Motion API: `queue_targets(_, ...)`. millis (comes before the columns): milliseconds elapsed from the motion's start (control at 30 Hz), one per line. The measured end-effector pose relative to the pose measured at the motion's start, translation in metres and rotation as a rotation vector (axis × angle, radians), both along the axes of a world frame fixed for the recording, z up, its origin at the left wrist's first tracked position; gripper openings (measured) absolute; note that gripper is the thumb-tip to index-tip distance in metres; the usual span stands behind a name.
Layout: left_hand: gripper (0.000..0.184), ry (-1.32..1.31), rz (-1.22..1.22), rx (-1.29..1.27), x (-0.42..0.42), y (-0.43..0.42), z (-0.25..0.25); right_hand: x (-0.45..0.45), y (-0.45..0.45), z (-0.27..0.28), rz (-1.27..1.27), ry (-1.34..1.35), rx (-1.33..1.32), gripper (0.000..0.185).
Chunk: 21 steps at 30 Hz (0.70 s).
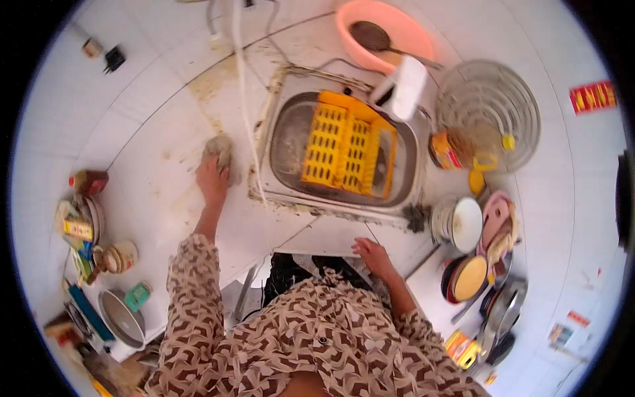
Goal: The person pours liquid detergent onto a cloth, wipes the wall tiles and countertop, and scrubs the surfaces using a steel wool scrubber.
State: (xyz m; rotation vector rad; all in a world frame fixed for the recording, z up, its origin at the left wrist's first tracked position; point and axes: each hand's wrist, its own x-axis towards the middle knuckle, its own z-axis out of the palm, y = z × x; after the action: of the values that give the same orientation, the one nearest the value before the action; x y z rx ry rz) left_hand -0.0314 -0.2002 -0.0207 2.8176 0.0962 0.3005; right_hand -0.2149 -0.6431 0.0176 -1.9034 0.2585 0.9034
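Because the bunched cloth looks soft, light and best gripped mid-bundle, my left hand curls over it left of centre, my right hand half-open, seemingly empty, lower centre.

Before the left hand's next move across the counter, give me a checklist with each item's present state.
1. Left hand on the cloth: ok, its fingers are on it.
2. Right hand holding nothing: ok, it appears empty near the counter's front edge.
3. Counter free of stains: not ok, yellow-brown marks show beyond the cloth.
4. Pale tube off the counter: cannot tell; it runs between the cloth and the sink, but its height is unclear.
5. Yellow basket away from the cloth: ok, it is in the sink.
6. Cloth damp: cannot tell.
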Motion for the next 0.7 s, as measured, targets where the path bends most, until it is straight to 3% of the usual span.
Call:
queue_targets(100,0.04,0.041,-0.089,-0.025,-0.034,0.013,-0.015,-0.01,-0.017,-0.01,0.035,-0.141,0.006,0.036)
queue_targets(200,0.044,0.096,-0.028,-0.729,-0.074,0.086,-0.088,-0.03,-0.034,-0.016,-0.168,-0.083,0.084,0.035)
queue_targets(267,0.049,0.466,0.257,-0.778,-0.078,0.055,0.001,-0.049,-0.047,-0.008,-0.211,-0.096,0.069,0.035)
queue_targets(300,0.049,0.476,0.299,-0.966,-0.081,0.062,0.008,-0.053,-0.053,-0.01,-0.232,-0.118,0.062,0.036)
queue_targets(367,0.048,0.353,0.255,-1.609,-0.1,0.084,0.022,-0.074,-0.067,-0.015,-0.292,-0.12,0.088,0.036)
queue_targets(400,0.048,0.313,0.209,-1.809,-0.11,0.101,0.026,-0.079,-0.075,-0.022,-0.318,-0.134,0.1,0.036)
queue_targets(433,0.042,0.162,0.28,-1.948,-0.122,0.102,0.049,-0.088,-0.078,-0.021,-0.345,-0.144,0.111,0.036)
queue_targets(467,0.041,0.164,0.506,-1.936,-0.134,0.168,0.023,-0.092,-0.082,-0.025,-0.373,-0.166,0.116,0.036)
queue_targets(500,0.04,0.291,0.136,-2.282,-0.146,0.182,0.021,-0.094,-0.084,-0.03,-0.399,-0.19,0.122,0.035)
queue_targets(600,0.038,0.449,-0.451,-2.461,-0.152,0.057,0.095,-0.087,-0.088,-0.03,-0.47,-0.114,0.169,0.034)
queue_targets(633,0.038,0.412,-0.45,-2.44,-0.162,0.028,0.111,-0.092,-0.087,-0.036,-0.508,-0.138,0.217,0.033)
queue_targets(700,0.037,0.313,-0.208,-2.29,-0.184,-0.007,0.125,-0.087,-0.092,-0.038,-0.46,-0.187,0.205,0.032)
